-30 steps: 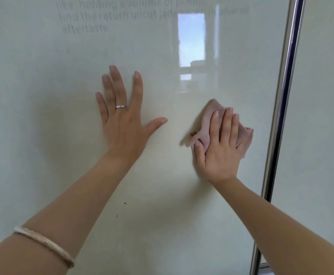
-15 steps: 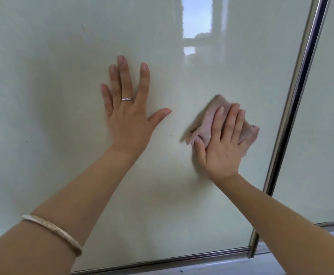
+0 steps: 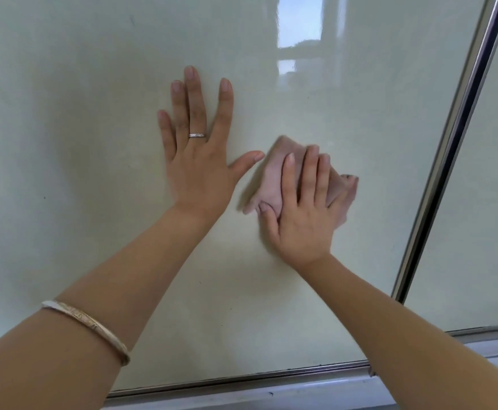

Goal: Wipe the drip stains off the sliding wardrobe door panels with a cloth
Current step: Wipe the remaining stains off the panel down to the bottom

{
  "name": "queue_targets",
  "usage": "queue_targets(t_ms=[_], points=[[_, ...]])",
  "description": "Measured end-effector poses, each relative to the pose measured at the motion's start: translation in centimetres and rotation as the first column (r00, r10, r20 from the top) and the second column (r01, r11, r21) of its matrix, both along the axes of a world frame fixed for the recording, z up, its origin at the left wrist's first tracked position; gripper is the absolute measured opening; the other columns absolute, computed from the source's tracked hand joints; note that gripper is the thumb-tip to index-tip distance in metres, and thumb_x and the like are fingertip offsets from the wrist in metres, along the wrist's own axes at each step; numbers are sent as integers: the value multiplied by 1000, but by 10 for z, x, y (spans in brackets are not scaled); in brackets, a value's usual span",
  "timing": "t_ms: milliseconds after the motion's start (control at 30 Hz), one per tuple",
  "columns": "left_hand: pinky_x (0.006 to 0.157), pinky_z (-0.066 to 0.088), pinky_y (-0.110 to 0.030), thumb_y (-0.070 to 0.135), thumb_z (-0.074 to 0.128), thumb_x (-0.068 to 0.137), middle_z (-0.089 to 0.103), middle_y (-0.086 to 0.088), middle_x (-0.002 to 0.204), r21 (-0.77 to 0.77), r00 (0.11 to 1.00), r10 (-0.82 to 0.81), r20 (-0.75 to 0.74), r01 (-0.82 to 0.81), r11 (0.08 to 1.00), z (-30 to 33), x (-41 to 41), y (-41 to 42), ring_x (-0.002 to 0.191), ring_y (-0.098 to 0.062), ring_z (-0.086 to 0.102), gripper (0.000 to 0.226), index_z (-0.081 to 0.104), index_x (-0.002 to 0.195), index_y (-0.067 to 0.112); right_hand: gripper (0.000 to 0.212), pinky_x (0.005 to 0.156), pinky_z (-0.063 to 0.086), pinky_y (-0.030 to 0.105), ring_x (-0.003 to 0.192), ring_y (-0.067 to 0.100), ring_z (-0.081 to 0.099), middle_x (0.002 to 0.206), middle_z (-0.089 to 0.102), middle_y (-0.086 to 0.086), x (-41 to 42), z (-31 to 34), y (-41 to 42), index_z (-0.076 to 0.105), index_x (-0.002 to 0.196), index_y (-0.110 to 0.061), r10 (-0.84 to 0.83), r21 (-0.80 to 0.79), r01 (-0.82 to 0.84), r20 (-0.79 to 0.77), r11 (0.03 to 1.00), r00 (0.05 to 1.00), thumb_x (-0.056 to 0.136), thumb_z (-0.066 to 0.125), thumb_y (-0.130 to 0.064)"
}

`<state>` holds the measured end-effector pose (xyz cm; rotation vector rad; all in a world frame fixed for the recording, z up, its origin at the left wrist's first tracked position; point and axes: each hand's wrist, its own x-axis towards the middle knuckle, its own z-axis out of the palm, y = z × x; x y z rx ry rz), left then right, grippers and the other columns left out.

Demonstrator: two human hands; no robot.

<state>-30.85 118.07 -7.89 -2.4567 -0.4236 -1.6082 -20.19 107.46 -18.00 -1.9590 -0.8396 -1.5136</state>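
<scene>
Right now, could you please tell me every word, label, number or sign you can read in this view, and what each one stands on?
None: no printed text shows on the door panel in this view.
The ring on the left hand has small marks, too small to read.
The bangle bears an engraved pattern, too blurred to read.
The cloth under the right hand shows no label.

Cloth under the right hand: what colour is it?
Pale pink, plain with no pattern; the cloth shows in the head view, pressed to the door panel.

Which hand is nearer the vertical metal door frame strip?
Right. The right hand, pressing the pink cloth, sits closer to the metal strip; the left hand lies flat farther left.
</scene>
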Motion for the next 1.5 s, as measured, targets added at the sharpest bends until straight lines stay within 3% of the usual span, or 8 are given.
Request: queue_targets(t_ms=[133, 267, 467, 733, 900, 1033, 1167, 1500], points=[[113, 0, -46, 60, 54, 81, 7, -23, 154, -8, 1000, 20, -10, -20, 1000, 1, -4, -1, 143, -36, 4, 89, 14, 149, 19, 67, 113, -4, 63, 149, 25, -11, 161, -13, 10, -16, -56, 6, -3, 155, -17, 25, -202, -15, 45, 979, 999, 101, 16, -52], [114, -5, -44, 59, 53, 83, 0, -19, 156, -22, 998, 29, -55, -30, 999, 2, -4, -3, 144, -33, -2, 89, 7, 150, 23, 63, 114, -1, 60, 149, 20, -4, 162, -3, 7, -6, -70, -17, 7, 154, -21, 86, -333, -33, 145, 943, 986, 102, 20, -52], [113, -4, -44, 65, 43, 82, 3, -21, 155, -7, 998, 49, -50, -50, 999, 1, -2, -2, 143, -34, 0, 88, 9, 150, 21, 64, 112, -2, 61, 149, 23, -9, 154, 15, 17, -5, -7, 5, 13, 153, -14, -4, -29, 4, 17, 1000, 1000, 100, 14, -51], [113, -3, -43, 60, 50, 79, 8, -20, 155, 9, 1000, 22, -14, -22, 1000, 0, -1, 1, 143, -33, 4, 88, 14, 149, 21, 65, 114, 2, 63, 150, 20, -2, 163, -6, 6, -1, -47, -18, 3, 156, -20, 75, -302, -20, 171, 953, 982, 101, 21, -52], [112, 0, -42, 66, 38, 79, 15, -21, 154, 41, 999, 29, 36, -30, 999, -1, 4, 4, 141, -31, 7, 86, 17, 148, 20, 64, 114, -4, 53, 146, 26, 13, 155, 25, 18, 5, 46, -10, 22, 150, -14, 5, 59, -8, 47, 998, 999, 97, 29, -48], [112, 3, -44, 67, 37, 79, 17, -20, 153, 67, 998, 39, 50, -42, 997, -3, 7, 7, 140, -30, 6, 84, 17, 146, 22, 64, 113, 3, 64, 149, 21, -7, 162, -11, 7, 7, 4, -10, 2, 156, -20, -16, -44, 18, 45, 999, 999, 101, 15, -51], [112, 2, -43, 66, 37, 79, 16, -19, 153, 90, 997, 57, 50, -61, 994, -2, 7, 8, 139, -31, 6, 83, 19, 146, 22, 65, 105, 16, 71, 150, 25, -2, 162, -8, 6, 2, -32, -20, 1, 156, -19, -2, -157, 3, 3, 988, 1000, 101, 15, -51], [113, -1, -46, 59, 38, 89, 1, -21, 155, 79, 992, 88, 92, -96, 992, 121, -24, 11, 143, -35, -2, 77, 8, 150, 23, 63, 112, 4, 58, 146, 23, 15, 156, 27, 13, -7, 161, 6, 27, 149, -16, 49, -42, -46, 94, 998, 994, 95, 29, -49]])
